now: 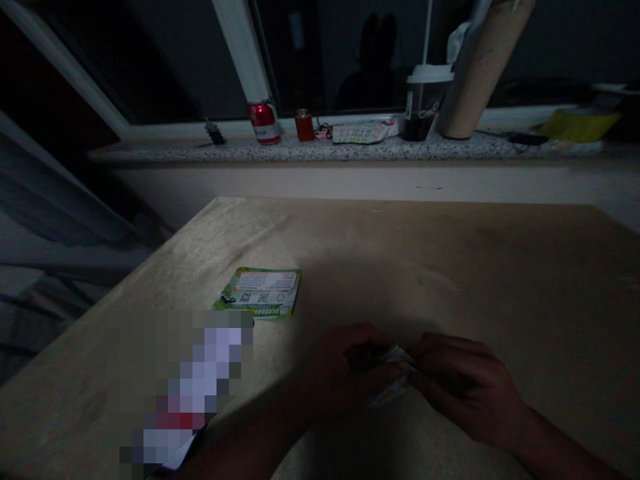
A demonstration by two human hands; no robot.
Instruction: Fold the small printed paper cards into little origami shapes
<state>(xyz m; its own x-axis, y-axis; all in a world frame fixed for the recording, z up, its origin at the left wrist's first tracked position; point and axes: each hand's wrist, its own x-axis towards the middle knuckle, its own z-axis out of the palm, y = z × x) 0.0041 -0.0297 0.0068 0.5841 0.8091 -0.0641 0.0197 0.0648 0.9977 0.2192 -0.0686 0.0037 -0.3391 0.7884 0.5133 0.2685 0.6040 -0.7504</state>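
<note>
My left hand (345, 373) and my right hand (465, 383) meet low on a pale wooden table (450, 267), in deep shadow. Both have their fingers closed on a small crinkled wrapper or packet (395, 377) held between them. The packet looks pale with a darker part near the left fingers; its detail is too dark to make out. A green printed card or sachet (260, 292) lies flat on the table, up and to the left of my left hand.
A blurred white and red object (190, 393) lies on the table's left part. On the stone window sill (150, 153) behind stand a red can (263, 122), a small red jar (303, 124), a lidded drink cup (424, 100) and a cardboard tube (480, 67).
</note>
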